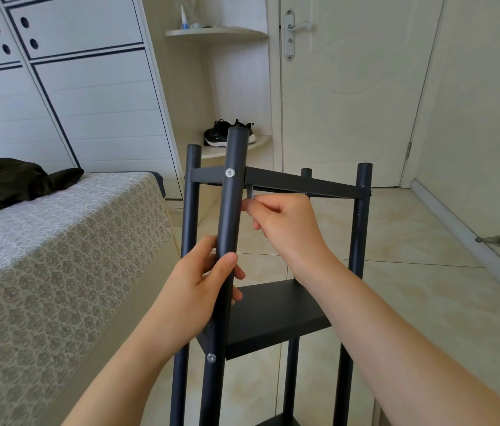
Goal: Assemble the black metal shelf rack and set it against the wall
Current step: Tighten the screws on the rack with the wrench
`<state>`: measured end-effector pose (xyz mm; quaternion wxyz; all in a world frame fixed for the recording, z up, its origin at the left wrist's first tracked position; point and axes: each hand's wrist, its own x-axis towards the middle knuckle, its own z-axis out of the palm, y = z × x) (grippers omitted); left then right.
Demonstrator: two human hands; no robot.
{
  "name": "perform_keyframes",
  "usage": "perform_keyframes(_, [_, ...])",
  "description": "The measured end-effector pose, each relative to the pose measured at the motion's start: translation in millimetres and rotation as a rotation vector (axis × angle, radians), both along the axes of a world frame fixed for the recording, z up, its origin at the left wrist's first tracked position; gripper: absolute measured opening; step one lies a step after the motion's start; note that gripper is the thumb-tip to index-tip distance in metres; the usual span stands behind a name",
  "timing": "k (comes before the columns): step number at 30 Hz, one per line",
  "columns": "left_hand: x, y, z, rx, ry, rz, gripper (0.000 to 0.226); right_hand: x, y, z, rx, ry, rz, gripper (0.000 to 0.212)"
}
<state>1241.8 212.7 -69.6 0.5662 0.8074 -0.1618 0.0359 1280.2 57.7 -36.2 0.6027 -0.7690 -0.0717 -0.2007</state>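
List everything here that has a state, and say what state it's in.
Shelf rack: upright, partly assembled.
Near post: gripped by left hand.
Top screw: seated in the post.
Small tool: pinched in right hand under the top frame.
Door: closed.
Shoes: on the corner shelf.

A bed (58, 241) with a patterned grey cover fills the left, a dark garment (12, 182) crumpled on its far end. Behind it stand white cabinet doors (89, 103), and black sneakers (221, 135) rest on a low corner shelf (242, 146) beside a closed cream door (350, 87).
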Motion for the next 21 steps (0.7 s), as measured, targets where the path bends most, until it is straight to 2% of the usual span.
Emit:
perform_keyframes(12, [-2.0,3.4,0.2,-0.029,0.037,-0.04,0.036,3.5,8.0,-6.2,-0.16,-0.139,-0.111,0.029])
perform_keyframes(21, [-2.0,4.1,-0.2,-0.017,0.041,-0.052,0.04,10.2,15.9,-14.6,-0.147,-0.201,-0.156,0.02])
